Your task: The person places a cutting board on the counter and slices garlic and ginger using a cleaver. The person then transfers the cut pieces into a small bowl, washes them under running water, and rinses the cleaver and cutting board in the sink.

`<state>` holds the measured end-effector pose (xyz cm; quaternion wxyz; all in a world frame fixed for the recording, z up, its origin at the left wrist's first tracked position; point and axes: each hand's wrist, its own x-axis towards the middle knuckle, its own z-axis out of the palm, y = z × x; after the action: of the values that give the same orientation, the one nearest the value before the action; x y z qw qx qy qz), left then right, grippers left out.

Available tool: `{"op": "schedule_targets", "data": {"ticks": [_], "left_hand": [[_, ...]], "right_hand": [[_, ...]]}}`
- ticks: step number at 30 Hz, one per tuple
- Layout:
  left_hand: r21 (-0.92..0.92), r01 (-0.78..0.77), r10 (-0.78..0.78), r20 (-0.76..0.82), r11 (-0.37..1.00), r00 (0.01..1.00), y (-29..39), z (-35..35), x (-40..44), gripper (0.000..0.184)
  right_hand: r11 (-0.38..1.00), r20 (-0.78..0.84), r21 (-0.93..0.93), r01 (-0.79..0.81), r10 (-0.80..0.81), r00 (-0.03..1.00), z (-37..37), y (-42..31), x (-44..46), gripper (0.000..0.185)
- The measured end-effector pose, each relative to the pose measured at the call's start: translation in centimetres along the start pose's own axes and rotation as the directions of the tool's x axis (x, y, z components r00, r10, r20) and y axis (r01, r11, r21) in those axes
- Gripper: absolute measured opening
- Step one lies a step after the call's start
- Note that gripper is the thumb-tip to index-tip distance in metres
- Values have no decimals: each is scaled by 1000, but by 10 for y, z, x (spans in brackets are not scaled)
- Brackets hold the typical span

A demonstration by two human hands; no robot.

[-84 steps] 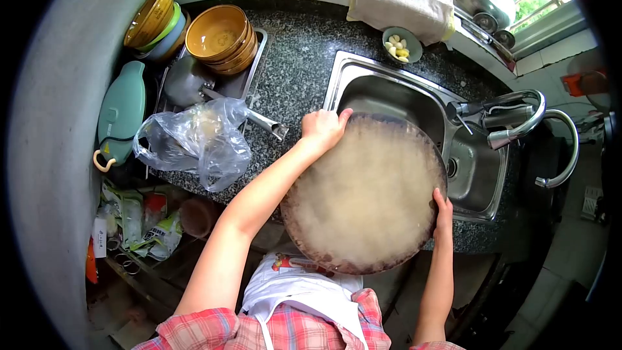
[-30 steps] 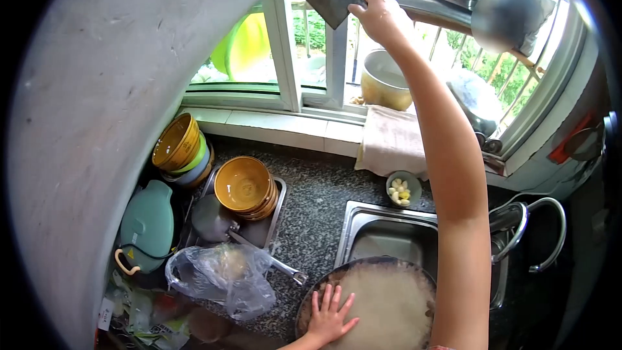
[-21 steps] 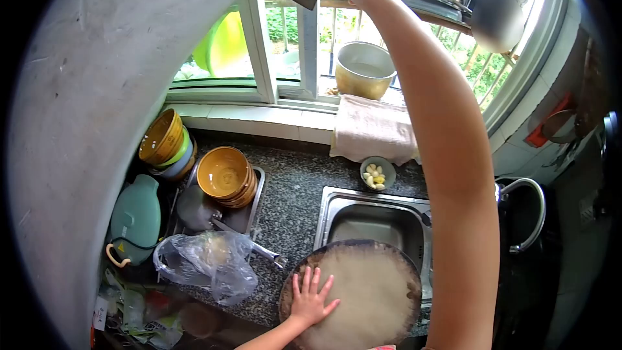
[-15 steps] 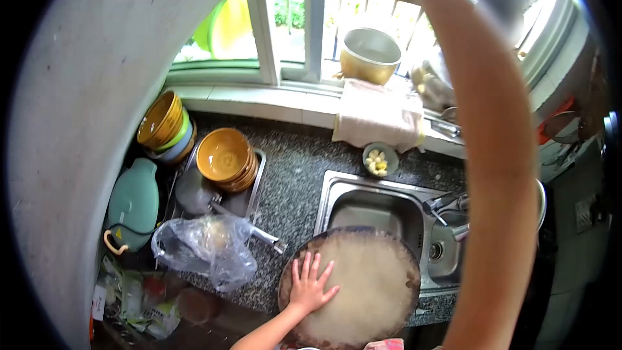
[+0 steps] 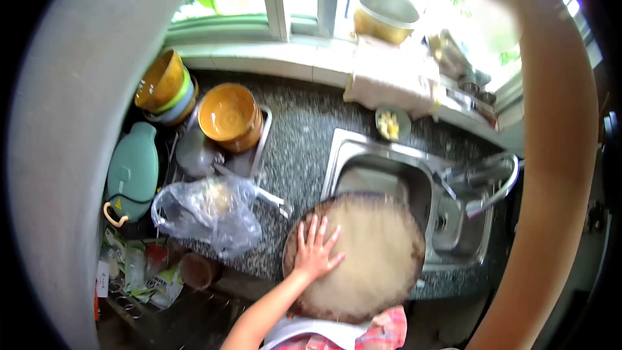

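1. A person's left hand (image 5: 315, 253) presses palm-down, fingers spread, on the large, round, pale-faced board with a dark, mottled rim (image 5: 366, 259). The fingers point up the frame, toward the window side, with the thumb out to the right.

2. The board lies at the near side of the counter, its far edge overlapping the larger basin of the double stainless-steel sink (image 5: 332, 168). Its pale face is turned up toward the camera. Being round, it shows no clear long axis and points no particular way.

3. The person's bare right arm (image 5: 557, 123) rises along the right side of the view and leaves at the top. The right hand is out of frame; whether it is open or gripping anything cannot be told.

4. Left of the board, a crumpled clear plastic bag (image 5: 227, 233) sits on the black-and-white speckled counter (image 5: 301, 123), near a metal tray (image 5: 267, 126) bearing stacked glossy brown bowls (image 5: 223, 113).

5. Beyond the sink, a small grey-green bowl (image 5: 403, 123) holds pale pieces, beside a light draped cloth (image 5: 389, 84). A deep, gold-sided metal pot (image 5: 372, 26) stands at the window. The curved chrome faucet (image 5: 512, 181) arches at the sink's right.
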<state>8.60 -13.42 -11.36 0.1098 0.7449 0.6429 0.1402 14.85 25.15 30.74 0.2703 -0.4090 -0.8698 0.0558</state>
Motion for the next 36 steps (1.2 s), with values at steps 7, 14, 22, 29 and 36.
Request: {"op": "schedule_targets", "data": {"ticks": [7, 14, 22, 29, 36], "left_hand": [[-164, 1, -9, -43, 987, 999, -17, -1, 0, 52], [-640, 199, -385, -163, 742, 909, -1, -41, 132, 25], [-873, 470, -440, 475, -130, 762, 5, 60, 349, 52], [-907, 406, -368, 341, 115, 865, 6, -9, 301, 29], [-768, 599, -363, 504, 227, 784, 13, -84, 118, 40]], "right_hand": [[706, 141, 462, -537, 540, 830, 136, -2, -352, 21], [218, 285, 333, -917, 904, 318, 168, -33, -594, 24], [619, -14, -11, -786, 785, 619, 174, -33, -598, 35], [601, -43, 103, -792, 799, 600, 151, -24, -572, 27], [756, -77, 193, -626, 647, 758, 144, 4, -502, 13]]}}
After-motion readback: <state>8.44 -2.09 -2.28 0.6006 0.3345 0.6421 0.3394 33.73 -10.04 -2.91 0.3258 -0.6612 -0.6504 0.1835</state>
